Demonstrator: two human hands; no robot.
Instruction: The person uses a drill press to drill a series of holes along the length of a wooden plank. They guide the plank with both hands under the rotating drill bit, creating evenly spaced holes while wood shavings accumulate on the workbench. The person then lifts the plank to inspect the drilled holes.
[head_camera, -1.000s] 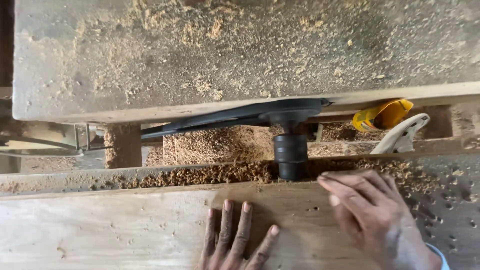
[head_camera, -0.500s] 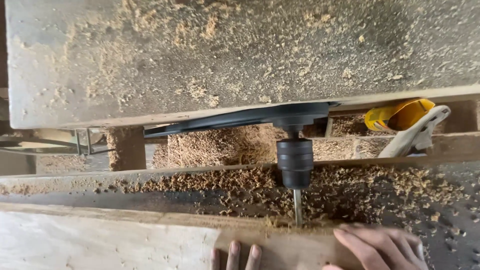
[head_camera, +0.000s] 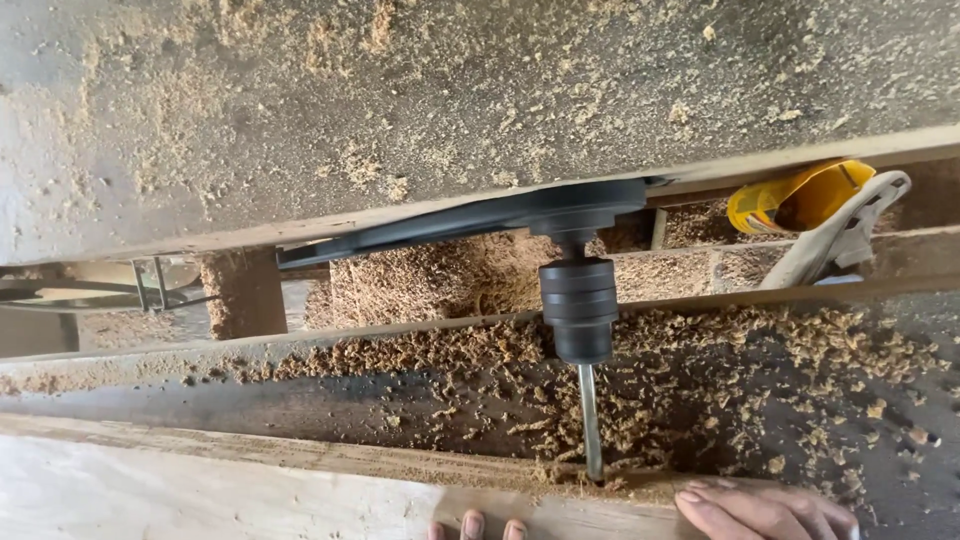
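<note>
The plank (head_camera: 300, 490) has drawn back, baring the drill bit (head_camera: 591, 420); left hand (head_camera: 475, 527) and right hand (head_camera: 765, 510) lie flat on it, fingers extended, gripping nothing.

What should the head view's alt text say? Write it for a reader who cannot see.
A black drill chuck holds a metal bit whose tip meets the edge of a pale wooden board. The left hand and right hand rest on it amid wood shavings.
</note>
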